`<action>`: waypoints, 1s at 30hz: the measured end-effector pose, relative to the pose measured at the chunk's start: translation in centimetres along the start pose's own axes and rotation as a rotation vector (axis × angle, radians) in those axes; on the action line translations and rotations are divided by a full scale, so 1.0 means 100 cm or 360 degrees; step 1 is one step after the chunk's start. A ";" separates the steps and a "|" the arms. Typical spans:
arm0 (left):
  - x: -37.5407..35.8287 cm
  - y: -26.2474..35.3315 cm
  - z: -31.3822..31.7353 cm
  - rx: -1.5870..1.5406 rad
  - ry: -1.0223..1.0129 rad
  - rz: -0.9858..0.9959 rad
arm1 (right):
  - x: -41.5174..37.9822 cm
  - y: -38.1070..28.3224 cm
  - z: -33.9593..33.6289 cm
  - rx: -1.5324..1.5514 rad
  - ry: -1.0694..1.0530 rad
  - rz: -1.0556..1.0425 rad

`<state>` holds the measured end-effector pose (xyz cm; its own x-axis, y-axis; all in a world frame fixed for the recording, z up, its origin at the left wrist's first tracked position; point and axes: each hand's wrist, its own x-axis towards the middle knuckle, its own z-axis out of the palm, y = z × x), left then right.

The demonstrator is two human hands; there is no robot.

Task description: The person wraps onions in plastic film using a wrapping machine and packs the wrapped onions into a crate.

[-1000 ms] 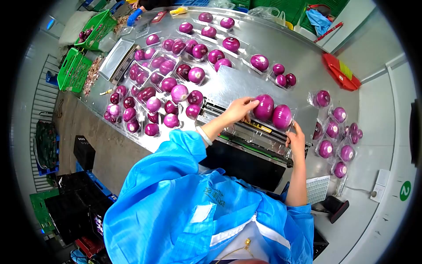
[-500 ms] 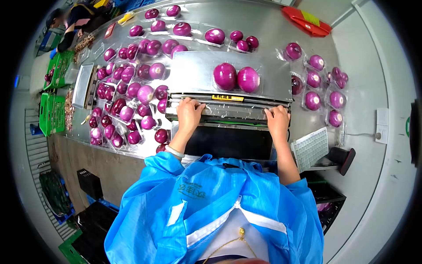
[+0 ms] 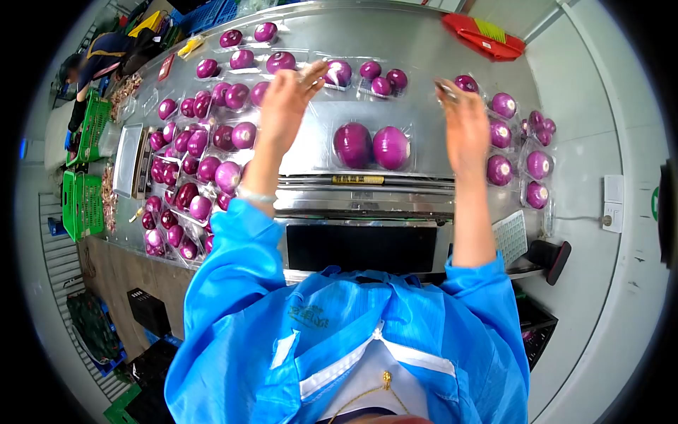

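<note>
Two large red onions [image 3: 371,147] sit side by side on a clear plastic tray, on the raised steel plate [image 3: 311,134] of a wrapping machine. My left hand [image 3: 284,106] is raised beyond their left side, its fingers pinched together. On the right, my right hand [image 3: 462,124] is held up at a similar distance, with fingers closed and smeared by motion. Clear cling film seems to be stretched between the hands; its edges are hard to make out. Nearer my body lie the machine's film bar [image 3: 360,192] and dark front panel [image 3: 361,245].
Many red onions in clear trays [image 3: 205,169] crowd the table's left side. More packed onions [image 3: 499,170] stand on the right. A red scoop-like container [image 3: 484,37] is at the far right edge. Green crates [image 3: 82,205] and a co-worker [image 3: 106,53] are at left.
Both hands have left the bar at the machine's front edge and moved away from my body, up past the two onions. The head view has shifted slightly.
</note>
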<state>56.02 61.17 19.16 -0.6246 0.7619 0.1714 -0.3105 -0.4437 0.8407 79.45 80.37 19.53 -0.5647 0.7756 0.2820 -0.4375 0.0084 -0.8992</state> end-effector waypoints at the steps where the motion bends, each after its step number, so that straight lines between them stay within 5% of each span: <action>1: 0.008 -0.032 -0.010 0.0225 0.0122 0.0012 | 0.012 0.042 -0.009 -0.0415 0.0027 -0.0065; 3: 0.012 -0.088 -0.045 0.0972 0.0101 -0.0178 | 0.022 0.095 -0.024 -0.1357 -0.0066 0.0416; 5: 0.000 -0.119 -0.063 0.1513 0.0095 -0.0531 | 0.011 0.126 -0.036 -0.1182 -0.0326 0.0817; 9: -0.011 -0.075 -0.020 0.1224 -0.0027 -0.0969 | 0.004 0.092 -0.018 -0.1176 -0.0594 0.0837; 13: -0.018 -0.051 -0.020 0.0830 -0.0328 -0.1394 | 0.005 0.073 -0.020 -0.1064 -0.0908 0.1414; 15: -0.029 -0.039 -0.008 0.1211 -0.0358 -0.1452 | -0.010 0.067 -0.024 -0.1138 -0.0889 0.0913; 17: -0.055 -0.050 -0.007 0.1197 -0.0232 -0.1029 | -0.033 0.067 -0.025 -0.1126 -0.0720 0.0598; 20: -0.067 -0.051 -0.009 0.1213 -0.0165 -0.1013 | -0.047 0.046 -0.016 -0.0951 -0.0628 0.0885; 22: -0.086 -0.040 0.000 0.1009 -0.0064 -0.1271 | -0.066 0.035 -0.015 -0.0802 -0.0520 0.1332; 24: -0.116 -0.020 0.017 0.0798 0.0039 -0.1530 | -0.098 0.005 -0.016 -0.0818 -0.0659 0.1294; 27: -0.180 -0.035 0.008 0.1029 -0.0115 -0.1401 | -0.155 -0.021 -0.016 -0.1098 -0.0750 0.1025; 30: -0.224 -0.052 0.010 0.1132 -0.0136 -0.1304 | -0.198 -0.012 -0.025 -0.1354 -0.0791 0.1186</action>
<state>72.39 46.87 11.46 -0.3565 0.7441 -0.5650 -0.1069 0.5683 0.8158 92.96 66.57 14.21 -0.7670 0.4445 -0.4626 0.5939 0.2193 -0.7741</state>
